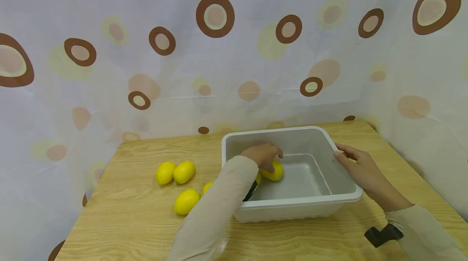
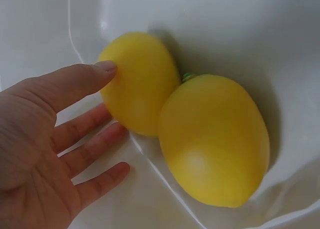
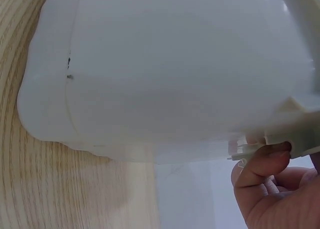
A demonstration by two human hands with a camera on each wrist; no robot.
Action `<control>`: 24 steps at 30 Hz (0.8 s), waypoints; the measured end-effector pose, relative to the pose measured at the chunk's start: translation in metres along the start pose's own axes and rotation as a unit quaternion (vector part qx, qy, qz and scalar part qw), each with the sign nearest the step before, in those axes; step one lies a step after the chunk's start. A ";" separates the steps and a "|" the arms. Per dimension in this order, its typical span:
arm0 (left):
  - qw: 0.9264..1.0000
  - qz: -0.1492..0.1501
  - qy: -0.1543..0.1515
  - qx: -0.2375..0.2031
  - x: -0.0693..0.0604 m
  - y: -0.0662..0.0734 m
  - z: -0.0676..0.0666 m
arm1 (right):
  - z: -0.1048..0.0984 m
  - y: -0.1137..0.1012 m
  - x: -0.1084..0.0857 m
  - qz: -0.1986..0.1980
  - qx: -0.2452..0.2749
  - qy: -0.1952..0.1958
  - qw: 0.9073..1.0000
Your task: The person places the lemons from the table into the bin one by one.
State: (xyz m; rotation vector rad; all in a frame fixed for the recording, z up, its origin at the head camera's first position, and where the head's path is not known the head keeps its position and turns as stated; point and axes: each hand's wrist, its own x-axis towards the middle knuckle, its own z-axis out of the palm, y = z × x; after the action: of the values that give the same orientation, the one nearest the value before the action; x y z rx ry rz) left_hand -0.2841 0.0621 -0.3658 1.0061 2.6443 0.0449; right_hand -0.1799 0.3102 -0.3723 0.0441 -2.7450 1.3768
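Note:
Inside the grey-white plastic bin [image 1: 285,203], the left hand [image 1: 262,155] is at a yellow lemon [image 1: 275,172]. The left wrist view shows the left hand's [image 2: 55,134] thumb tip on this lemon [image 2: 140,84], its other fingers spread loosely along the near side. A second lemon [image 2: 215,139] lies against the first; in the head view it is mostly behind the left wrist. The right hand [image 1: 360,169] grips the bin's right rim, and the right wrist view shows that hand [image 3: 280,189] with its thumb under the rim, outside the bin wall [image 3: 165,79].
On the wooden table [image 1: 128,220], left of the bin, lie a pair of touching lemons [image 1: 184,172], a nearer lemon [image 1: 187,201], and another lemon [image 1: 206,187] partly hidden by the left sleeve. A patterned curtain [image 1: 234,62] hangs behind the table.

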 end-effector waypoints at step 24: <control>1.000 -0.008 -0.010 0.007 -0.001 0.003 -0.003 | 0.002 0.003 0.003 0.006 -0.007 0.001 1.000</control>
State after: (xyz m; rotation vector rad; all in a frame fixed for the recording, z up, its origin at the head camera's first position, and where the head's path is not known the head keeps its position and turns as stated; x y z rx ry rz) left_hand -0.2818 0.0641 -0.3619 0.9850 2.6374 0.0111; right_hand -0.1832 0.3103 -0.3754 0.0245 -2.7579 1.3601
